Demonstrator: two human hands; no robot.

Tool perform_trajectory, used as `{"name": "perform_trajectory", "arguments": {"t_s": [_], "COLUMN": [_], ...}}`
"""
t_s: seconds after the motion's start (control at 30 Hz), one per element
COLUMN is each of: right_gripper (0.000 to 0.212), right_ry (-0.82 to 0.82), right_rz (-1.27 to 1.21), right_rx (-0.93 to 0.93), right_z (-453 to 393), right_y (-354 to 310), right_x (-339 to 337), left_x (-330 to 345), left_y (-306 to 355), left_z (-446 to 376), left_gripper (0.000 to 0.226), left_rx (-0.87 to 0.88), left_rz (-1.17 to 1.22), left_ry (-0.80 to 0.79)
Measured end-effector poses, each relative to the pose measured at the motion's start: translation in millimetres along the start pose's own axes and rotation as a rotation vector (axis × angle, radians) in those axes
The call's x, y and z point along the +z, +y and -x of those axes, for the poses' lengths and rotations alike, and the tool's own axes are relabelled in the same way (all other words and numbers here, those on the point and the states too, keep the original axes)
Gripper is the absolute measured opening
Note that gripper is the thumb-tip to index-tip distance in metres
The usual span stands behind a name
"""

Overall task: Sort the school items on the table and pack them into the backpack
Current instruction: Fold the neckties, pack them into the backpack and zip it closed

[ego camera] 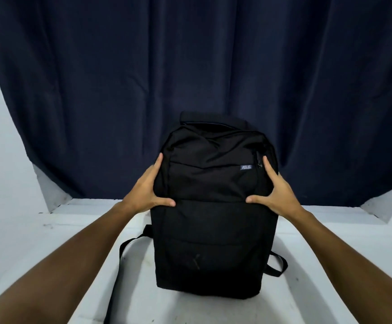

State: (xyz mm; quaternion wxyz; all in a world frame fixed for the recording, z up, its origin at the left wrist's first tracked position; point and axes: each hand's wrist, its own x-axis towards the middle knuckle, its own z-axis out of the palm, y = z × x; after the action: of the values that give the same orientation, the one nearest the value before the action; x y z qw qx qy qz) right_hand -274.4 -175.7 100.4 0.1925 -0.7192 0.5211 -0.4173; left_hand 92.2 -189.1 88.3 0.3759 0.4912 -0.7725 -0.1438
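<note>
A black backpack (pixel 213 218) is stood upright on the white desk (pixel 50 235), set at the middle of the surface and close to the far edge. Its front panel is turned toward the camera; a small blue label (pixel 246 167) is seen on the upper right of that panel. The zips along the top appear closed, though the seam is dark and hard to read.

The pack is held from both sides. The left hand (pixel 147 187) is laid against the pack's left flank, fingers extended upward along the side, thumb (pixel 165 202) pressed across the front at mid-height. The right hand (pixel 275 190) is placed in mirror fashion on the right flank, fingers straight and spread along the side, thumb (pixel 253 199) pressed onto the front panel. The fingers of neither hand are curled around anything; the pack is braced between flat palms, thumbs pointed inward toward each other.

A shoulder strap (pixel 122 253) is trailed out on the desk toward the near left; another strap loop (pixel 278 265) is seen at the pack's lower right, resting on the surface.

The desk is backed by a dark navy curtain (pixel 190 66), hung in folds across the whole far side. Pale wall (pixel 1 136) is visible at the left, and grey corner panels are exposed beneath the curtain at the desk's far left and far right corners.
</note>
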Motion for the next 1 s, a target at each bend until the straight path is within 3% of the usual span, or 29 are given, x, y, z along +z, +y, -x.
{"name": "perform_trajectory", "arguments": {"t_s": [0.07, 0.13, 0.2, 0.27, 0.33, 0.37, 0.47, 0.57, 0.67, 0.77, 0.9, 1.0], "right_gripper": [0.123, 0.103, 0.073, 0.061, 0.067, 0.074, 0.096, 0.114, 0.120, 0.116, 0.098, 0.102], "right_ry": [-0.035, 0.080, 0.349, 0.499, 0.419, 0.339, 0.163, 0.062, 0.010, 0.038, 0.107, 0.077], "right_rz": [0.024, 0.025, 0.135, 0.318, 0.554, 0.673, 0.914, 0.977, 1.004, 0.980, 0.893, 0.859], "right_rx": [0.028, -0.007, -0.208, -0.502, -0.714, -0.733, -0.542, -0.316, -0.250, -0.277, -0.458, -0.569], "right_z": [0.0, 4.2, 8.6, 9.1, 6.0, 2.3, -17.8, -42.0, -49.7, -39.1, 2.9, 48.4], "right_y": [4.0, 4.5, -2.5, -18.8, -39.0, -45.2, -42.9, -35.1, -37.8, -40.3, -38.5, -20.3], "right_x": [-0.1, 2.5, 7.7, 18.9, 39.3, 48.3, 47.7, 27.7, 24.7, 27.0, 34.6, 53.0], "left_x": [-4.6, -7.0, -6.1, 2.4, 15.3, 20.2, 12.4, -6.4, -6.2, -2.6, 14.3, 40.3], "left_y": [-2.0, 2.0, 14.2, 39.4, 64.5, 71.4, 60.8, 44.7, 49.8, 56.7, 57.1, 44.1], "left_z": [-0.1, 4.5, 11.5, 12.8, 3.1, -5.5, -35.6, -59.0, -66.8, -55.0, 0.1, 49.2], "left_gripper": [0.139, 0.132, 0.101, 0.072, 0.068, 0.075, 0.103, 0.122, 0.127, 0.118, 0.091, 0.101], "left_rx": [-0.034, -0.016, 0.226, 0.524, 0.713, 0.746, 0.580, 0.338, 0.270, 0.334, 0.621, 0.641], "left_rz": [-0.078, -0.185, -0.293, -0.386, -0.523, -0.612, -0.827, -0.814, -0.799, -0.804, -0.700, -0.731], "left_ry": [-0.013, 0.109, 0.334, 0.474, 0.408, 0.335, 0.126, -0.066, -0.127, -0.041, 0.125, 0.061]}}
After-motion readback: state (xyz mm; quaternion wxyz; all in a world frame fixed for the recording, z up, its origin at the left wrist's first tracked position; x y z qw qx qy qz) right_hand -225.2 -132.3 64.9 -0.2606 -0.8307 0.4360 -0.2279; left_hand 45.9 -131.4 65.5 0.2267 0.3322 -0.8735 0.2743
